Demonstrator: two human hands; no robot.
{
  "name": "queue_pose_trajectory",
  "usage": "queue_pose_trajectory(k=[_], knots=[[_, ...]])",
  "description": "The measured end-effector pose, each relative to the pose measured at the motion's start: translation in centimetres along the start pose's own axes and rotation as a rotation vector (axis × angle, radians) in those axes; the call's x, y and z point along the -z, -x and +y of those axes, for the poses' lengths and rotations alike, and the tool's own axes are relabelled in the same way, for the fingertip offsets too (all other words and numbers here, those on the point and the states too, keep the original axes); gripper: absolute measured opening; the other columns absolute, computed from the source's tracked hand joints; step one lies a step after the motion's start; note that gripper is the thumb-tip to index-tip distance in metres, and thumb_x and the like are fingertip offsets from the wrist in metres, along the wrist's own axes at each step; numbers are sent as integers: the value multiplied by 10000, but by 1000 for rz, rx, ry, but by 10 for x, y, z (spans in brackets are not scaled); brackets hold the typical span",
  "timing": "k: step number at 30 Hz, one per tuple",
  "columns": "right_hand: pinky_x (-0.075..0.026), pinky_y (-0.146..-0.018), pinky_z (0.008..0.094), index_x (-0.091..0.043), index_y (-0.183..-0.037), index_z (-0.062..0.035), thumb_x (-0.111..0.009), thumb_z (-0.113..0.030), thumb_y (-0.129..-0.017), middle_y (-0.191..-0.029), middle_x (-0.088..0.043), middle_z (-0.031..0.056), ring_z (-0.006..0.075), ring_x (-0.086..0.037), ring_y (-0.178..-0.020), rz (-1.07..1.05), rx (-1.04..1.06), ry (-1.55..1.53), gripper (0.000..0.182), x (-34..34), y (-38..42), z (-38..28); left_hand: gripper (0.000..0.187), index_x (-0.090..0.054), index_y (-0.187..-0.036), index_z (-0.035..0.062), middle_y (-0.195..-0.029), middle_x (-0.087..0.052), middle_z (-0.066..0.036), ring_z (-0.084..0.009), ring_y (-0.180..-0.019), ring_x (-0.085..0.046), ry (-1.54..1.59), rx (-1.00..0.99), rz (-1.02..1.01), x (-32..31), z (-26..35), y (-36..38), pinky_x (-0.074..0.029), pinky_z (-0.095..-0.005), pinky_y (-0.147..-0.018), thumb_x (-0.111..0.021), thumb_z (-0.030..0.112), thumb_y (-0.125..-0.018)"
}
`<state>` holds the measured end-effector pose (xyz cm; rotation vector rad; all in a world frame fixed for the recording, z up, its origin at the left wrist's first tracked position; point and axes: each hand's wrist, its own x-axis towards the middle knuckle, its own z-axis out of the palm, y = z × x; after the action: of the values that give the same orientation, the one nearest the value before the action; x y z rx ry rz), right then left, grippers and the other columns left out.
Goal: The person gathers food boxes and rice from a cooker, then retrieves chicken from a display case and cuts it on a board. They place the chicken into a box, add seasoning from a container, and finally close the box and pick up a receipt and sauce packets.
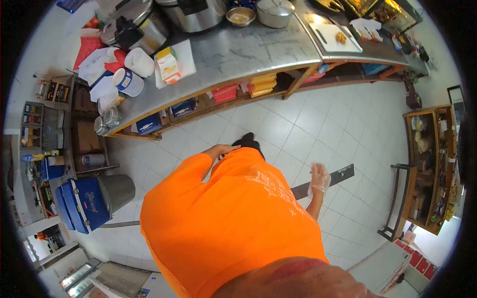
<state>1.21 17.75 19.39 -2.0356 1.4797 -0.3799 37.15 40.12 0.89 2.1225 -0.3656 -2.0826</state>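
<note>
At the far end of our orange shirt (218, 208), we see the left hand (223, 150); at right, our plastic-gloved right hand (318, 179). We cannot tell whether either is closed.

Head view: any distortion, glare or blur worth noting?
Head view: strong fisheye, the steel counter bowing along its front edge, corners black; pale glare on the tiled floor; blur on the gloved right hand hard to judge at this size.

Orange shirt (226, 213) w/ white print, worn, lightly creased, fills ctr & lower ctr of pic. Clear plastic glove (323, 180), thin, crinkled, worn, R of ctr.
</note>
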Motion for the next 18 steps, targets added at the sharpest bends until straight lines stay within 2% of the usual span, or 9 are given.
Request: queue_pose_trajectory(k=[5, 6, 7, 8, 9, 13, 15, 17, 18], knots=[[-476, -634, 285, -626, -938, -8, -567, -229, -898, -763, -661, 117, 162, -625, -683, 60, 53, -197, 232, 52, -75, 41, 804, -466, -1344, 101, -1359, -473, -124, -336, -1197, -488, 58, -65, -95, -13, 42, -17, -370, -528, -975, -331, 719, -849], [-473, -624, 283, -630, -934, -15, -562, -226, -904, -751, -655, 100, 153, -614, -666, 80, 56, -305, 223, 55, -95, 61, 803, -467, -1344, 101, -1358, -474, -123, -338, -1190, -493, 23, -89, -136, 23, -8, 1, -370, -536, -971, -331, 719, -849], [-471, -614, 280, -633, -931, -23, -557, -224, -909, -739, -649, 83, 144, -604, -650, 133, 50, -402, 216, 60, -113, 93, 802, -467, -1343, 101, -1356, -475, -122, -339, -1183, -498, -40, -120, -194, -37, 93, -38, -369, -543, -967, -331, 718, -849], [-470, -608, 279, -633, -938, -35, -566, -235, -905, -737, -639, 61, 136, -593, -638, 158, -12, -402, 213, 66, -125, 123, 801, -467, -1342, 101, -1355, -476, -122, -341, -1176, -503, -128, -152, -269, 41, 20, -19, -369, -551, -963, -331, 718, -849], [-470, -602, 277, -634, -946, -48, -574, -246, -902, -736, -629, 39, 127, -582, -627, 192, -76, -410, 211, 73, -133, 151, 801, -467, -1342, 100, -1354, -476, -121, -342, -1169, -508, -226, -181, -345, -49, 121, -60, -369, -558, -958, -332, 717, -850], [-485, -638, 311, -627, -929, -31, -540, -267, -893, -762, -637, 89, 156, -607, -693, 313, -582, -679, 254, 91, -92, 293, 797, -467, -1339, 100, -1349, -480, -118, -349, -1142, -529, -511, -194, -611, -118, 302, -113, -368, -588, -941, -332, 716, -850], [-491, -643, 366, -634, -906, -21, -479, -236, -890, -776, -629, 129, 221, -617, -690, 143, -488, 333, 265, 97, -25, 369, 796, -467, -1338, 100, -1346, -481, -116, -352, -1128, -539, -534, -167, -703, -163, 361, -126, -368, -603, -933, -333, 715, -851], [-491, -774, 459, -610, -1082, -44, -529, -164, -860, -1118, -615, 165, 319, -618, -924, 21, -1017, 114, 265, 19, 80, 523, 783, -466, -1329, 119, -1323, -497, -106, -334, -1112, -551, -681, -53, -589, -198, 443, -141, -377, -612, -906, -364, 720, -837], [-494, -692, 397, -577, -1102, -66, -557, -229, -847, -905, -613, 79, 229, -596, -815, 670, -1227, -660, 303, 32, 132, 501, 773, -465, -1321, 138, -1301, -512, -97, -315, -1103, -558, -821, 60, -425, -221, 492, -152, -387, -613, -884, -395, 725, -822]])
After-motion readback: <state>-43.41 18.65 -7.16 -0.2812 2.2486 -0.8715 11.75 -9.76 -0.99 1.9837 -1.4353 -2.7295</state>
